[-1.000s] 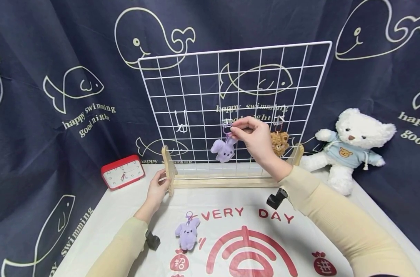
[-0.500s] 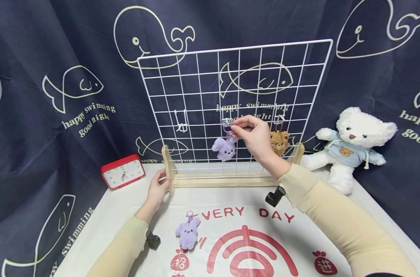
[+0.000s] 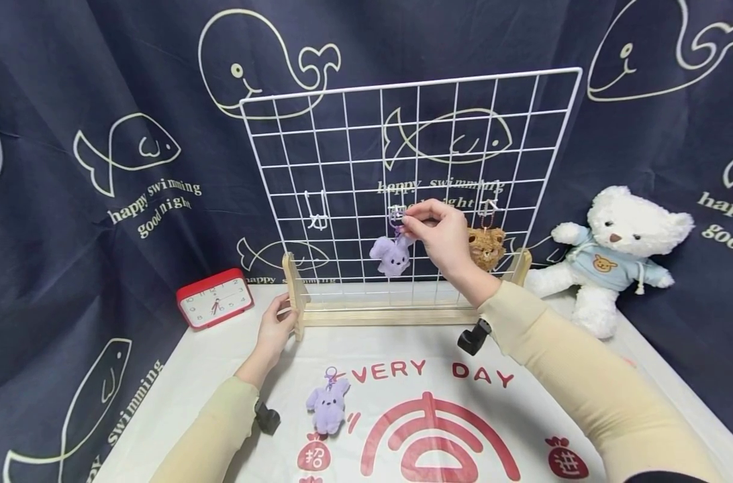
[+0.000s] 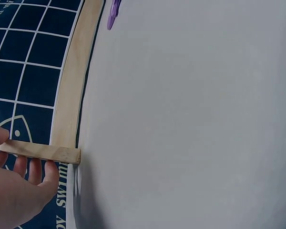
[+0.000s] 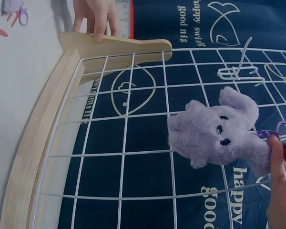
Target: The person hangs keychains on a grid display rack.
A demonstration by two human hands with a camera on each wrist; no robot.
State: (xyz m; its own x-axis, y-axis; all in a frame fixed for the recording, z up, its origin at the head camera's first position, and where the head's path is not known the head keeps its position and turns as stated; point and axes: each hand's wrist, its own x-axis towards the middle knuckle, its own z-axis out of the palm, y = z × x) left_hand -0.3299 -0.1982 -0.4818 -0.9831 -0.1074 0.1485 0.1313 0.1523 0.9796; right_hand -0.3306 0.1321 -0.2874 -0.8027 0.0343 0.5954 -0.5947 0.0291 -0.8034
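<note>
My right hand (image 3: 442, 238) pinches the purple ring of a plush bunny keychain (image 3: 392, 256) at the middle hook of a white wire grid (image 3: 417, 161). In the right wrist view the plush bunny (image 5: 219, 129) dangles in front of the grid, its ring at the fingertips. Whether the ring is over the hook is hidden. My left hand (image 3: 277, 323) grips the wooden side foot (image 3: 294, 295) of the stand, thumb on one face and fingers on the other, as the left wrist view shows on the foot (image 4: 38, 151). A second purple bunny keychain (image 3: 327, 406) lies on the table.
A brown bear keychain (image 3: 486, 248) hangs on the right hook, partly behind my right hand. The left hook (image 3: 317, 218) holds nothing. A red clock (image 3: 214, 299) stands left of the grid, and a white teddy bear (image 3: 605, 258) sits at the right.
My right hand and the hanging bunny have shifted very slightly upward near the middle hook. My left hand stays on the wooden foot.
</note>
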